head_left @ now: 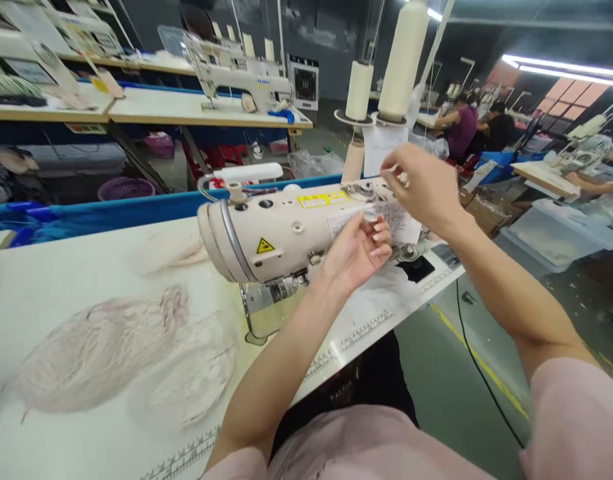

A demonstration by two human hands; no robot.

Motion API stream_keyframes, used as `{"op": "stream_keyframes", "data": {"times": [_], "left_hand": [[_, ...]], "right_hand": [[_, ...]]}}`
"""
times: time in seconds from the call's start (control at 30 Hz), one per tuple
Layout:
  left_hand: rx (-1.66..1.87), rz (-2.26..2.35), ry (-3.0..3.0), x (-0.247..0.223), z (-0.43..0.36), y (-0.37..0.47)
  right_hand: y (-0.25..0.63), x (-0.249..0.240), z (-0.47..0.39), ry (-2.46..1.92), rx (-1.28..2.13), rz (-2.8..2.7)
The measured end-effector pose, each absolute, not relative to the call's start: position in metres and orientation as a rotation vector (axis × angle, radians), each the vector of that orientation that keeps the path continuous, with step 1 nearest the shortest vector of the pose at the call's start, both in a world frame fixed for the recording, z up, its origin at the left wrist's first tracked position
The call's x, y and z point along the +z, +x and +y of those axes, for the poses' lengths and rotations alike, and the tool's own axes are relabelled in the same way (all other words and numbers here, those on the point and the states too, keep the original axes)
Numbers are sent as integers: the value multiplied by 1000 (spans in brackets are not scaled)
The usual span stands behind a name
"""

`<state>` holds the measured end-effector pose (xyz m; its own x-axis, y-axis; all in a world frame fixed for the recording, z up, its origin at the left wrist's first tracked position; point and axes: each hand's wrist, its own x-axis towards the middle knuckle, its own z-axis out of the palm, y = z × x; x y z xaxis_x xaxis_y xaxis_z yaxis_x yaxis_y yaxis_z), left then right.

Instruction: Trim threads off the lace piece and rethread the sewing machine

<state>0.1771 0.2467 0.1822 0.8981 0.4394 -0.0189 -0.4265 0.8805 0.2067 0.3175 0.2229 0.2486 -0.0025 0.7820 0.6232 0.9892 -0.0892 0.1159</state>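
My left hand (359, 253) is palm up in front of the sewing machine (281, 223). Its thumb and fingertips pinch a small, pale round bobbin (370, 217). Higher and to the right, my right hand (426, 183) is closed in a pinch over the machine's top. Whatever lies between its fingertips is too fine to make out. Behind the hands, two large cream thread cones (404, 60) and a smaller beige cone (354, 160) stand on the thread stand. A paper sheet with writing (409, 227) is fixed to the machine's front.
Sheer pale fabric pieces (106, 350) lie on the white sewing table (86, 260) at left. A ruler strip (356, 343) runs along the front edge. Beyond stands another sewing machine (246, 83). Co-workers (464, 127) sit at right, near a clear plastic bin (559, 230).
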Motion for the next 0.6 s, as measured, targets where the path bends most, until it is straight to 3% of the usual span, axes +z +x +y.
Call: {"op": "stream_keyframes", "data": {"times": [0.17, 0.4, 0.6], "left_hand": [[461, 85, 237, 184, 247, 177], [479, 127, 300, 186, 246, 178], [516, 188, 311, 189, 243, 180]], "right_hand": [[344, 196, 164, -1870, -980, -1313], [297, 88, 180, -1933, -113, -2293], [287, 78, 224, -2133, 159, -2246]]}}
